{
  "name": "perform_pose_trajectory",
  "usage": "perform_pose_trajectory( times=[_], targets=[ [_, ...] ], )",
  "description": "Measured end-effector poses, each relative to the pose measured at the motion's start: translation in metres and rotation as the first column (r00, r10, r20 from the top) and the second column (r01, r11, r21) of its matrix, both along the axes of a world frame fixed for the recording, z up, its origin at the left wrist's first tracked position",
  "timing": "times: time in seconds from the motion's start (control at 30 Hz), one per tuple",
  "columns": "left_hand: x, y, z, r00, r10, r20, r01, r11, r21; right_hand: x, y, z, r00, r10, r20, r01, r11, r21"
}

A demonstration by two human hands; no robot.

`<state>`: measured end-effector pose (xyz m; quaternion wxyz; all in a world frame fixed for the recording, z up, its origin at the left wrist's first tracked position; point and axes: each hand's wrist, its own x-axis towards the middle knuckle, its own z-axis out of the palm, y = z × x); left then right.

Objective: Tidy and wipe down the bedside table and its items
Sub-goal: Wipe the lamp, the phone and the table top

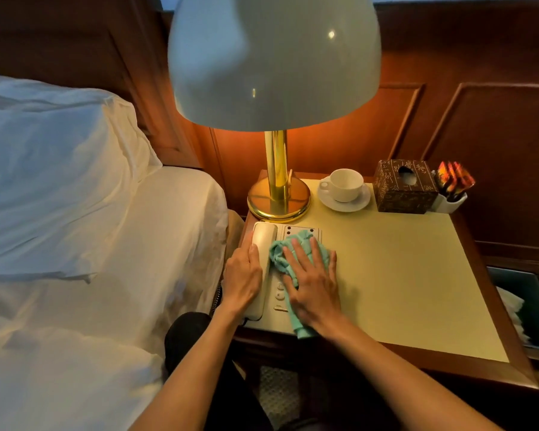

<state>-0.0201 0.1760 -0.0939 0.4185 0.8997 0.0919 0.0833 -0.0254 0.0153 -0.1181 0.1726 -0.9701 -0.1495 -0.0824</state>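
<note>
On the worktop (pixel 417 275), the telephone (pixel 277 275) sits at the edge nearest the bed (pixel 91 244), just in front of the brass lamp (pixel 277 194). The right hand (pixel 313 284) lies flat, fingers straight and spread, pressing a teal cloth (pixel 293 253) onto the telephone's keypad. The left hand (pixel 241 281) rests on the handset (pixel 262 253), fingers curled round its bed-side edge. Beyond the telephone stand a cup on a saucer (pixel 344 188) and a tissue box (pixel 403 188).
</note>
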Motion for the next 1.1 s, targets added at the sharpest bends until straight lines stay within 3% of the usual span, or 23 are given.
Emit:
perform_pose_trajectory(
  times=[0.13,0.23,0.33,0.43,0.57,0.73,0.87,1.0,1.1],
  targets=[
    [0.002,0.001,-0.003,0.999,0.036,-0.04,-0.037,0.999,-0.02,0.065,0.015,0.019,0.99,-0.11,-0.089,0.106,0.993,-0.047],
    [0.002,0.001,-0.004,1.0,0.023,-0.02,-0.023,1.0,0.005,0.06,0.016,0.018,0.991,-0.111,-0.07,0.108,0.993,-0.04],
    [0.005,0.001,-0.007,0.998,0.055,-0.016,-0.055,0.998,0.012,0.003,0.01,0.006,1.0,0.014,-0.013,-0.014,1.0,0.019],
    [0.005,-0.001,-0.008,0.999,0.037,0.011,-0.037,0.999,0.023,-0.069,-0.007,-0.015,0.97,0.239,0.043,-0.238,0.971,-0.03],
    [0.004,0.002,-0.009,1.0,0.008,0.022,-0.009,1.0,0.014,-0.05,-0.031,-0.016,0.913,0.405,0.045,-0.399,0.91,-0.11],
    [0.003,0.001,-0.007,0.999,0.026,-0.033,-0.026,1.0,0.0,0.056,-0.008,0.016,0.992,0.081,-0.099,-0.085,0.996,-0.035],
    [0.002,0.0,-0.004,0.999,0.028,-0.022,-0.028,1.0,0.004,0.054,0.015,0.02,0.995,-0.058,-0.08,0.054,0.997,-0.049],
    [0.004,0.0,-0.006,1.0,0.017,0.011,-0.017,1.0,-0.017,-0.036,0.0,-0.004,0.985,0.173,-0.011,-0.173,0.985,0.001],
    [0.005,0.001,-0.008,1.0,0.002,0.021,-0.002,0.999,-0.034,-0.083,-0.031,-0.023,0.91,0.41,0.071,-0.406,0.912,-0.062]
  ],
)
